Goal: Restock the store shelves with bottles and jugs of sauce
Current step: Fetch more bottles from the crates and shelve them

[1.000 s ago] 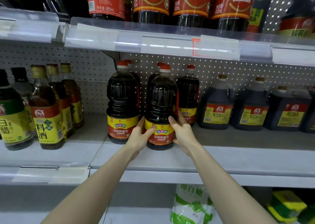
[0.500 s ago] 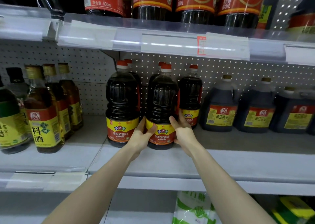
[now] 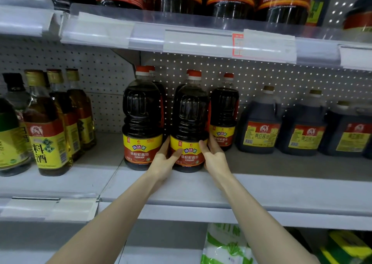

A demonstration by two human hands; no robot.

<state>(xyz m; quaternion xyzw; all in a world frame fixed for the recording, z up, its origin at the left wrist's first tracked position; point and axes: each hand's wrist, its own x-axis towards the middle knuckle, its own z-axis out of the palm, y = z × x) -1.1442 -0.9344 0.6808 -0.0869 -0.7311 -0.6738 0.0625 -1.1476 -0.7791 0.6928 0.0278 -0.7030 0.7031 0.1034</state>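
The perforated back panel (image 3: 281,76) spans the full width behind all stock. The middle shelf (image 3: 261,191) runs across the view as a grey deck with a bare front strip. The upper shelf (image 3: 112,28) sits above it with a clear price rail along its edge, and a row of dark red-labelled bottles (image 3: 229,0) stands on top. On the right of the middle shelf, three squat dark jugs (image 3: 259,121) with red and yellow labels stand side by side, well apart from the hands. On the left, a group of amber cooking wine bottles (image 3: 47,123) with yellow labels stands in rows. At the centre is a cluster of tall soy sauce bottles with red caps. The held bottle (image 3: 191,113) stands upright in the front row, and its base meets the shelf surface. The left neighbour bottle (image 3: 142,113) stands just beside it. The right rear bottle (image 3: 224,107) stands one row back, and further bottles are partly hidden behind the front row. A white and green bag (image 3: 227,243) lies on the level below. The left hand (image 3: 164,160) grips the lower left side of the held bottle, with the thumb laid across the label front and the fingers passing between the two front bottles. The right hand (image 3: 214,157) grips the lower right side, with the thumb on the label edge and the fingers wrapped behind. A small red-bordered price tag (image 3: 237,44) is clipped into the rail
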